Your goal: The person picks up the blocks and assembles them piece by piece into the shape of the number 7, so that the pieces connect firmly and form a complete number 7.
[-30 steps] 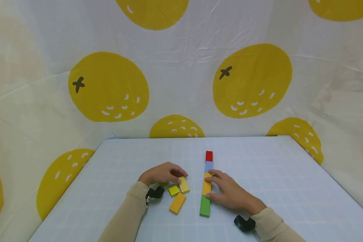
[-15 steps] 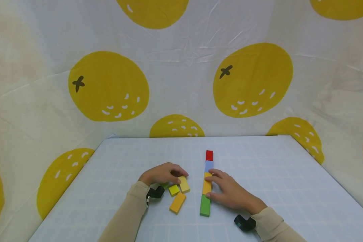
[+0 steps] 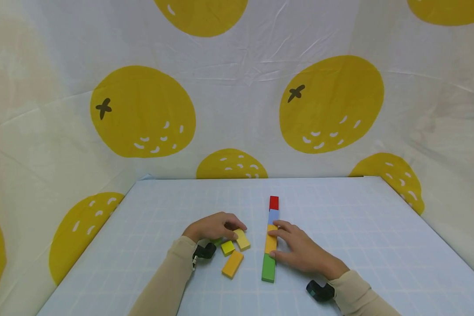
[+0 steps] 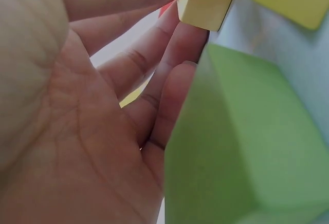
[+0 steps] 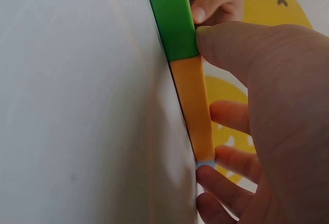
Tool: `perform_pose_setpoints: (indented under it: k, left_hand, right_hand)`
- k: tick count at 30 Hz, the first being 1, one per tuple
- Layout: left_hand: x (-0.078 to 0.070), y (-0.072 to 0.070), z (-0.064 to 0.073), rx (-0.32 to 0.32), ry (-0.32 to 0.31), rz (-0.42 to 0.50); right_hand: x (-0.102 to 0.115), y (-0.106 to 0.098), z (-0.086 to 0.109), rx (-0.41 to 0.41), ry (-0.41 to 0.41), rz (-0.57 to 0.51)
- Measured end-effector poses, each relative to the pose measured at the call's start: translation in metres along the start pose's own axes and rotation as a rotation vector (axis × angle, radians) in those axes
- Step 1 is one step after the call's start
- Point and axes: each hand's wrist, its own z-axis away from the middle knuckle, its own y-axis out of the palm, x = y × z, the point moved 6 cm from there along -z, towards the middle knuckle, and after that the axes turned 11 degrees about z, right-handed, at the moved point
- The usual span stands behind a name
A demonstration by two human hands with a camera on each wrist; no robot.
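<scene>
Turned slightly since the earlier frame, with the near end swung toward the right: pale yellow block point(image 3: 242, 240). At the left, left hand point(image 3: 212, 226) arched over the table point(image 3: 102, 263), pinching the pale yellow block by its far end, with thumb at its left and an index fingertip at its far edge. Partly hidden beneath that hand, light green block point(image 4: 226, 147), close to the palm. Next rightward, small yellow block point(image 3: 228, 248) between light green block and pale yellow block, with loose orange block point(image 3: 232, 264) just nearer. Farther right, straight row point(image 3: 271, 245) running far to near: red block point(image 3: 274, 202), blue block point(image 3: 273, 216), amber block point(image 3: 271, 244), dark green block point(image 3: 268, 268). At the right, right hand point(image 3: 302, 252) with fingers spread, resting on the row, thumb near the joint of amber and dark green, fingertips along amber and blue.
</scene>
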Motion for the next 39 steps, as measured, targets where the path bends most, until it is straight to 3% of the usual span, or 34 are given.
perform_pose_setpoints:
  k: [8,26,39]
  left_hand:
    - [0.0008,-0.0001,-0.0015,-0.010,0.010,-0.033]
    - [-0.0027,0.0007,0.0003,-0.035,-0.039,-0.062]
    - [-0.0043,0.0008,-0.0007,-0.031,-0.005,-0.009]
  right_hand:
    - [0.0009,-0.0005,0.0007,0.000,-0.002,0.000]
    - [0.0008,0.0000,0.0006,-0.009,-0.007,-0.003]
    - [0.0009,-0.0009,0.0015,-0.014,-0.014,-0.004]
